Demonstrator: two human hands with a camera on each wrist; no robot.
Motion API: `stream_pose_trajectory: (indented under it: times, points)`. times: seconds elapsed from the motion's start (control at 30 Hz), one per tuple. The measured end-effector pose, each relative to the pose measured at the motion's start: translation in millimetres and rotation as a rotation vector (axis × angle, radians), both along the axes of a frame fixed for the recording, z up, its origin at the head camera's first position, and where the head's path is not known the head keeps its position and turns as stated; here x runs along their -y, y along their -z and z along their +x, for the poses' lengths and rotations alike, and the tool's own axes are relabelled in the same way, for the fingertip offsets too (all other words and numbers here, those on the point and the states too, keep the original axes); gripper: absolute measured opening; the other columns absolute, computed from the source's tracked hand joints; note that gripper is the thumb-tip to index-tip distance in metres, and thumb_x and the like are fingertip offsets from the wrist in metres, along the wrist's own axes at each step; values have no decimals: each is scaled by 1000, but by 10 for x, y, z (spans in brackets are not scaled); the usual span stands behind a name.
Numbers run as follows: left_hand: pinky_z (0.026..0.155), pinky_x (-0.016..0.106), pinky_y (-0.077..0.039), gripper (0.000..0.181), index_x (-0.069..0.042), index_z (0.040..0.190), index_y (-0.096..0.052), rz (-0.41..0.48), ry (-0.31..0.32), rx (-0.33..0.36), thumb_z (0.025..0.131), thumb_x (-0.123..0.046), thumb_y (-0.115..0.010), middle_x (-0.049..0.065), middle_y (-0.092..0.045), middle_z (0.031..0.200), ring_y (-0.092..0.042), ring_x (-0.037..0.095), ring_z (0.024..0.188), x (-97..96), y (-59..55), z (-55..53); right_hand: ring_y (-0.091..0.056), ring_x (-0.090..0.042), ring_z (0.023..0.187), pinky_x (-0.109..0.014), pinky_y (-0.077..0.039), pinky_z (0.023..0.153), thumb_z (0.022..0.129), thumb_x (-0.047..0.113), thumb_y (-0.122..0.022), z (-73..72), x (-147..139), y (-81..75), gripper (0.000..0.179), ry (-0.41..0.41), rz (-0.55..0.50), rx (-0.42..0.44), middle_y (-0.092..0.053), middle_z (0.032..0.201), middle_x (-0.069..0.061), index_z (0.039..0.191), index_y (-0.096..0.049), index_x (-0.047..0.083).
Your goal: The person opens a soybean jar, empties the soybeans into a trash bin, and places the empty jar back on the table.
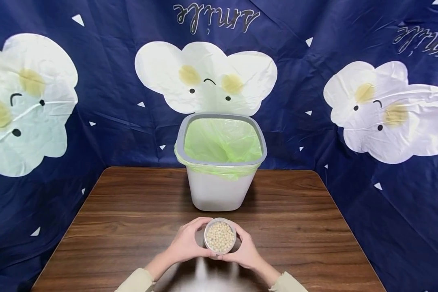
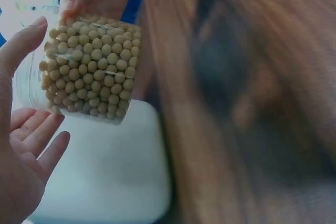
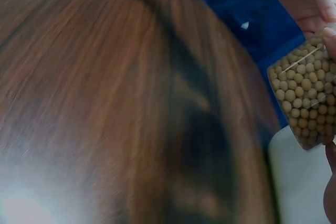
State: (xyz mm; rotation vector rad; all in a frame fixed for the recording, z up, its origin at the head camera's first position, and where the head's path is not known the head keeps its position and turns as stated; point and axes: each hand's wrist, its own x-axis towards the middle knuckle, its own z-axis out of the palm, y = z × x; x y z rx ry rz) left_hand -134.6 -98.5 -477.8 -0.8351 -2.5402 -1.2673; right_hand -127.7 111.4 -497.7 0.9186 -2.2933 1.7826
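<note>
A clear jar [image 1: 220,236] full of round beige beans that look like soybeans is held between both hands, in front of the bin. My left hand [image 1: 185,243] grips its left side, thumb at the near edge and fingers at the far edge. From the other side my right hand [image 1: 245,251] grips it the same way. Through the jar wall the beans [image 2: 92,69] show in the left wrist view, packed close together. Only part of the jar [image 3: 304,93] is in the right wrist view. Whether a lid covers the jar I cannot tell.
A white bin [image 1: 219,192] with a grey rim and a green liner bag [image 1: 219,140] stands beyond the jar, on the brown wooden table [image 1: 131,211]. Dark blue cloth [image 1: 109,81] printed with white clouds hangs behind and at both sides.
</note>
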Motion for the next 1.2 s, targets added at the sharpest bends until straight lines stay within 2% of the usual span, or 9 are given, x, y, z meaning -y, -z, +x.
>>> stream_pose_trajectory:
  times: [0.2, 0.33, 0.5, 0.73, 0.8, 0.93, 1.0, 1.13, 1.2]
  points:
    - [81, 27, -50, 79, -9, 120, -53, 59, 57, -48, 56, -45, -82, -3, -57, 115, -58, 14, 100, 9, -255, 9, -51, -21, 111, -26, -40, 95, 60, 6, -83, 18, 34, -282, 82, -34, -61, -48, -52, 123, -18, 130, -41, -3]
    - [81, 24, -50, 79, -7, 121, -52, 90, 105, -40, 57, -41, -84, 0, -55, 115, -56, 15, 99, -3, -355, -9, -51, -19, 112, -25, -40, 95, 61, 7, -82, 28, 18, -414, 81, -56, -70, -68, -52, 123, -18, 130, -41, -4]
    - [80, 24, -48, 84, -6, 124, -51, 119, 137, 2, 53, -33, -87, 2, -53, 118, -53, 14, 101, -14, -422, -28, -51, -17, 112, -25, -41, 94, 61, 5, -81, 17, 6, -474, 81, -78, -60, -60, -52, 123, -18, 130, -40, -5]
    - [82, 23, -45, 89, -13, 128, -50, 142, 94, 30, 51, -36, -87, -4, -51, 121, -49, 11, 105, -46, -402, -11, -49, -17, 113, -22, -40, 94, 61, -2, -79, 2, 36, -461, 81, -99, -102, -16, -49, 123, -25, 130, -37, -7]
    - [80, 23, -44, 86, -9, 126, -52, 162, 77, 31, 50, -30, -88, 1, -53, 120, -50, 16, 104, -74, -485, 43, -50, -17, 112, -22, -40, 94, 61, -2, -78, -1, 51, -448, 80, -96, -112, -26, -49, 122, -27, 129, -38, -9]
    - [83, 22, -42, 83, -3, 121, -54, 184, 5, 53, 46, -18, -87, 9, -54, 118, -51, 24, 104, -142, -616, 154, -50, -18, 111, -22, -39, 95, 59, -3, -77, -5, 82, -431, 78, -72, -125, -47, -50, 119, -28, 128, -39, -10]
    - [86, 24, -41, 84, -1, 120, -55, 196, -29, 43, 44, -15, -87, 12, -54, 117, -51, 28, 104, -168, -561, 151, -51, -20, 110, -22, -39, 95, 58, -2, -77, -8, 95, -419, 79, -52, -126, -63, -50, 118, -28, 127, -40, -10]
    - [90, 29, -42, 87, -8, 122, -55, 226, -78, 25, 43, -22, -90, 7, -53, 118, -50, 24, 106, -192, -327, 68, -52, -23, 109, -22, -39, 96, 57, 1, -78, -7, 123, -396, 79, 5, -117, -94, -52, 118, -26, 126, -41, -9]
    - [90, 30, -42, 87, -11, 123, -55, 244, -107, 25, 44, -25, -90, 2, -53, 118, -50, 21, 107, -215, -277, 62, -53, -26, 108, -23, -39, 95, 56, 0, -79, -2, 140, -392, 78, 40, -110, -116, -53, 116, -25, 125, -42, -10]
